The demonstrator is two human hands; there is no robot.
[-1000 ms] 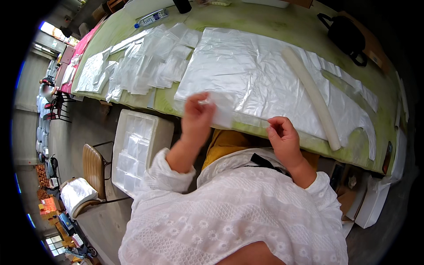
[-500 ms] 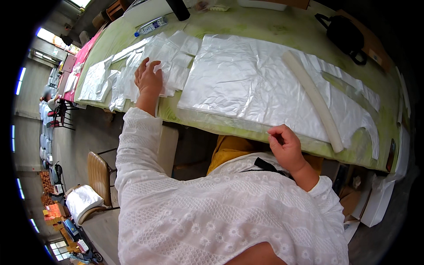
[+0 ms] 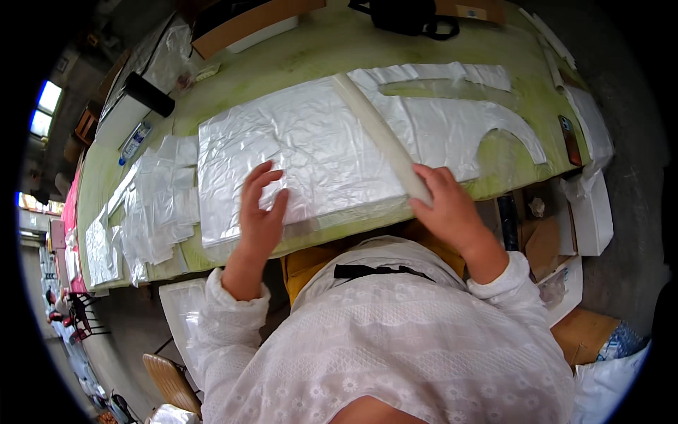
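Note:
A stack of white plastic apron-like sheets (image 3: 275,138) lies flat on the table, with strap-like cutouts at its right end. Across it, slanting, rests a long off-white bar or tube (image 3: 378,131). At the bar's near end, my right hand (image 3: 453,213) is closed round it, thumb on the near side. My left hand (image 3: 260,215) hovers over or lightly touches the stack's near left part, fingers apart and nothing in them. To its left, smaller folded plastic pieces (image 3: 161,194) lie in an overlapping heap.
A greenish covered table (image 3: 311,56) bears a water bottle (image 3: 134,143), a black cylinder (image 3: 150,95), a cardboard box (image 3: 258,21), a black bag (image 3: 402,15) and a phone (image 3: 569,141). A chair (image 3: 171,381) stands at the lower left; a carton (image 3: 583,336) sits at the lower right.
My view has turned rightward. My left hand has left the heap of folded pieces and is now at the large stack. My right hand has risen from the table edge and taken hold of the bar.

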